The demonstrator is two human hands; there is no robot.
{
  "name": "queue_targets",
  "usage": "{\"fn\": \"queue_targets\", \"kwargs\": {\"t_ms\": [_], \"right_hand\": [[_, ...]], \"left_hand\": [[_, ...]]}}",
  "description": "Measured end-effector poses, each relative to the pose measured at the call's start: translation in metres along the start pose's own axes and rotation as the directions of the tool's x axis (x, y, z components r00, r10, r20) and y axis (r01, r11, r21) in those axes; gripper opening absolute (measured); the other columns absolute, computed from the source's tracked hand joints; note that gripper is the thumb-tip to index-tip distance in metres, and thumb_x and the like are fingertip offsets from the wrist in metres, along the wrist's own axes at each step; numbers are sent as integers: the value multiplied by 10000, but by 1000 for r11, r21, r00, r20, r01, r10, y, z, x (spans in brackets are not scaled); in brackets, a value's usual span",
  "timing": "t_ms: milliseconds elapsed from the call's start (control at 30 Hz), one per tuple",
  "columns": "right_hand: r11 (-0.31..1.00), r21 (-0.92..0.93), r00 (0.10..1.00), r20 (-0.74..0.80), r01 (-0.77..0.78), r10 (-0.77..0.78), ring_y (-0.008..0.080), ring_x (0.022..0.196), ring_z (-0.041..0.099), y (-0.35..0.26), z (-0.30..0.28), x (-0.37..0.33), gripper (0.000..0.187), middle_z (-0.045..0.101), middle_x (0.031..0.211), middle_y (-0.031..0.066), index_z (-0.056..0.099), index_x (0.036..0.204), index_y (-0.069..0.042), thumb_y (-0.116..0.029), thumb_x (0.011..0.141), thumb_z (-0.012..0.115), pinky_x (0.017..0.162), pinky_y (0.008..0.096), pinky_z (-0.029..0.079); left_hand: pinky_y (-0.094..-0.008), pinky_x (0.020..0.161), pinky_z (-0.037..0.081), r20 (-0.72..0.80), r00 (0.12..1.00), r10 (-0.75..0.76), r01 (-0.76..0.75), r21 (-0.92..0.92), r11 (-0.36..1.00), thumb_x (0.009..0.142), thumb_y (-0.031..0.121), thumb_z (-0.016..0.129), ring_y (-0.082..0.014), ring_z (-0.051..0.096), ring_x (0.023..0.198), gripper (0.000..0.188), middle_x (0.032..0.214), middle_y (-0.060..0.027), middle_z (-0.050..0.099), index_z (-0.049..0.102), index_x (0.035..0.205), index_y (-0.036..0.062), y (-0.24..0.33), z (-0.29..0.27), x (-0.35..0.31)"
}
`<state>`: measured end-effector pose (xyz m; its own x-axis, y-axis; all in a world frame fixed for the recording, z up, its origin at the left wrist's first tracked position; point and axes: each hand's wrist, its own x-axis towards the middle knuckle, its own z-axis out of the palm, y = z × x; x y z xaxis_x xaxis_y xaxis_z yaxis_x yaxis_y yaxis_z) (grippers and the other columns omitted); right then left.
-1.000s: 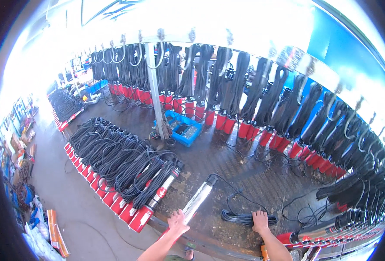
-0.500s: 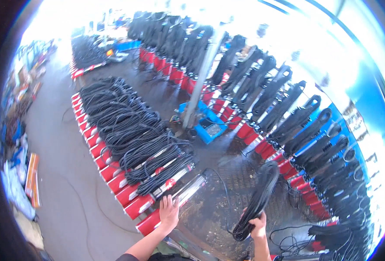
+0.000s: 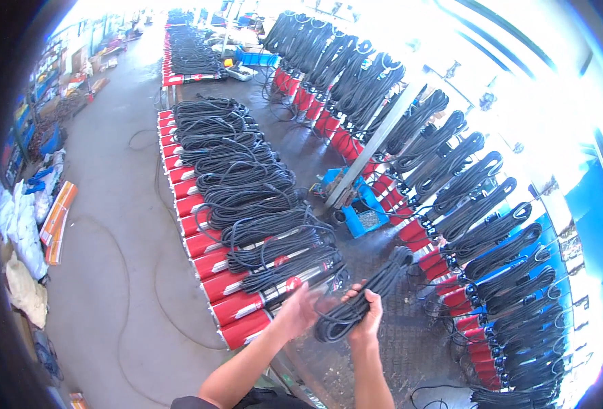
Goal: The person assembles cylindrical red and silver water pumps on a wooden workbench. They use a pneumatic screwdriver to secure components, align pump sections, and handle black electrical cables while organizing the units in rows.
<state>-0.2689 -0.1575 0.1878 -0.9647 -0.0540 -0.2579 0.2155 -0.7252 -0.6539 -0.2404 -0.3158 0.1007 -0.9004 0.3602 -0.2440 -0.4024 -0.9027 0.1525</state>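
My right hand [image 3: 365, 319] is wrapped round a bundle of black cable [image 3: 376, 290], coiled into long loops and held at a tilt above the near end of the table. Close to the bundle's left side is my left hand [image 3: 300, 312], its fingers smeared by motion. Whether it touches the cable I cannot tell. Under and beyond the left hand lies the nearest red-and-silver cylinder [image 3: 247, 330], pump-like in shape, at the end of a row. Similar coils of black cable [image 3: 247, 184] rest across the other cylinders in that row.
To the right, a long line of upright red-and-silver cylinders [image 3: 414, 235] carries hanging black coils. Between the rows stand a metal post [image 3: 376, 143] and a blue crate [image 3: 366, 217] of small parts. Loose cable [image 3: 121, 273] and orange boxes [image 3: 59, 218] lie on the floor at left.
My right hand has brought the cable bundle left and up, nearer the row. My left hand has come off the nearest cylinder and moved right toward the bundle. The whole view has shifted.
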Motion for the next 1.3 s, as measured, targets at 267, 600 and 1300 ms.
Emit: {"fn": "queue_targets", "kwargs": {"t_ms": [267, 600, 1300], "right_hand": [[-4, -989, 961, -141, -146, -239, 431, 1337, 390, 162, -130, 50, 871, 404, 1436, 297, 370, 1482, -25, -598, 886, 645, 1099, 526, 335], [-251, -959, 968, -72, -133, -239, 456, 1317, 413, 150, -67, 43, 929, 344, 1473, 315, 295, 1508, 4, -629, 893, 585, 1058, 550, 379], [365, -926, 986, -136, -93, -94, 273, 905, 725, 149, -160, -84, 362, 734, 968, 168, 655, 1143, -26, -256, 865, 683, 815, 385, 560]], "left_hand": [[-363, 959, 478, -42, 579, 814, -30, 997, 72, 970, 214, 627, -229, 623, 1065, 394, 1141, -128, 679, 579, 1250, -60, 67, -34, -95], [-515, 1004, 441, -508, 705, 496, -396, 298, 869, 917, 820, 242, -290, 545, 1235, 899, 1442, -82, 540, 418, 1480, 141, 1, -221, -124], [-412, 768, 477, -644, 736, 208, -32, 274, 961, 806, 863, 453, -240, 524, 971, 832, 1215, 0, 605, 494, 1335, 222, 19, -167, -129]]}}
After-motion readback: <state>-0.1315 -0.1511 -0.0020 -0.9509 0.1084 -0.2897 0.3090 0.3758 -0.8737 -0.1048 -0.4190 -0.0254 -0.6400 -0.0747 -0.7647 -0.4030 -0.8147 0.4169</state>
